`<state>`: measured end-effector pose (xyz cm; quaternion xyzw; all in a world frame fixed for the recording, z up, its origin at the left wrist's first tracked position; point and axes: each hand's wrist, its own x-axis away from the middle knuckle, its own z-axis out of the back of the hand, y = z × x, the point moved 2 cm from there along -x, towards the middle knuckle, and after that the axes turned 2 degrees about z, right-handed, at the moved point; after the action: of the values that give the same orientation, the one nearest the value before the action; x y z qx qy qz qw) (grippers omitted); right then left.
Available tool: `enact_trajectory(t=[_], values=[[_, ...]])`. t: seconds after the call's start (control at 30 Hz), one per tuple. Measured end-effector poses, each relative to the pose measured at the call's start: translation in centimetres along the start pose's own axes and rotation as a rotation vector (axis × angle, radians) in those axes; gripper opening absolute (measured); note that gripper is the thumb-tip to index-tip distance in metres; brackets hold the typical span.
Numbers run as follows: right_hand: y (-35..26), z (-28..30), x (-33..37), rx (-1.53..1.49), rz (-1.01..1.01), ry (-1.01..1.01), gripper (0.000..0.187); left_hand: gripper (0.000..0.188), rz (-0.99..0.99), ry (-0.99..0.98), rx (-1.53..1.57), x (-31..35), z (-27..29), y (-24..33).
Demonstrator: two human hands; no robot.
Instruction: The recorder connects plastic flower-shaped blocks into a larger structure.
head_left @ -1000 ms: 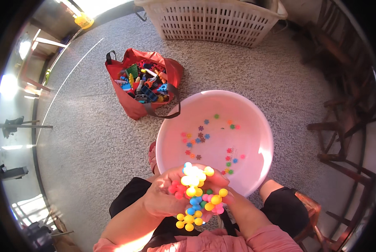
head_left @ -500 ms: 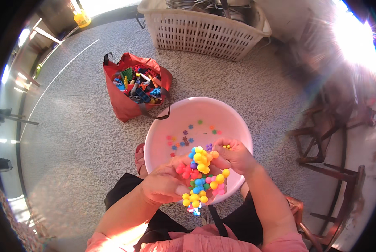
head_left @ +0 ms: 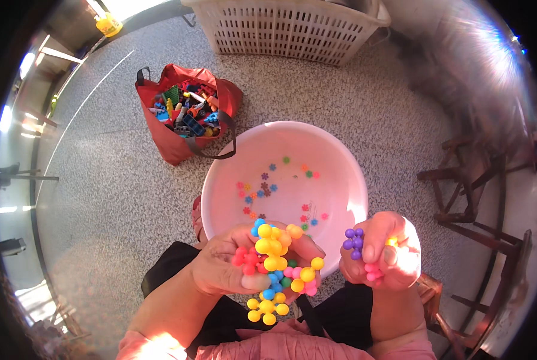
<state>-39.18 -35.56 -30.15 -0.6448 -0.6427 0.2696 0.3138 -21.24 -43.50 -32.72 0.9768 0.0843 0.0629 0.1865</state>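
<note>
My left hand [head_left: 232,261] is closed round a cluster of joined knobbed building pieces [head_left: 275,243] in yellow, blue, red, pink, orange and green. A yellow piece [head_left: 267,308] hangs at its near end. To the right, apart from the cluster, my right hand [head_left: 385,252] is curled into a fist. Several loose knobbed pieces poke out of it: a purple one [head_left: 353,243], a pink one [head_left: 373,272] and a yellow one partly hidden by the fingers. Under both hands stands a pink basin [head_left: 340,162] with small flower-shaped pieces [head_left: 265,187] scattered on its bottom.
Left of the basin's far side, a red bag [head_left: 166,138] with dark handles holds mixed plastic bricks. A white slatted basket [head_left: 292,33] stands at the back. Wooden stools or chairs [head_left: 490,240] are on the right, and a yellow container [head_left: 108,25] is far left.
My right hand has moved right and nearer, away from the cluster, and its fingers have curled round the loose pieces. My left hand keeps the cluster, slightly lower and to the left.
</note>
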Motion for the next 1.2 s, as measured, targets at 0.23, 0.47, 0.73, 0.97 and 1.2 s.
enact_trajectory(t=[0.23, 0.47, 0.73, 0.97, 1.2], values=[[-1.6, -2.0, 1.8, 0.131, 0.174, 0.129, 0.022, 0.054, -0.162, -0.072, 0.007, -1.4, -0.4, -0.9], [-1.5, -1.9, 2.3, 0.111, -0.006, -0.047, 0.019, 0.056, -0.164, 0.009, -0.191, -1.6, -0.4, -1.6], [-1.8, -2.1, 1.9, 0.366, 0.09, 0.107, 0.024, 0.051, -0.173, -0.026, -0.216, -1.4, -0.2, -1.5], [-1.9, -2.2, 2.3, 0.205, -0.011, 0.231, 0.025, 0.053, -0.184, -0.011, -0.188, -1.1, 0.0, -1.5], [-2.5, -2.2, 2.1, 0.161, -0.087, 0.144, 0.03, 0.052, -0.211, 0.009, -0.249, -1.4, -0.2, -0.8]])
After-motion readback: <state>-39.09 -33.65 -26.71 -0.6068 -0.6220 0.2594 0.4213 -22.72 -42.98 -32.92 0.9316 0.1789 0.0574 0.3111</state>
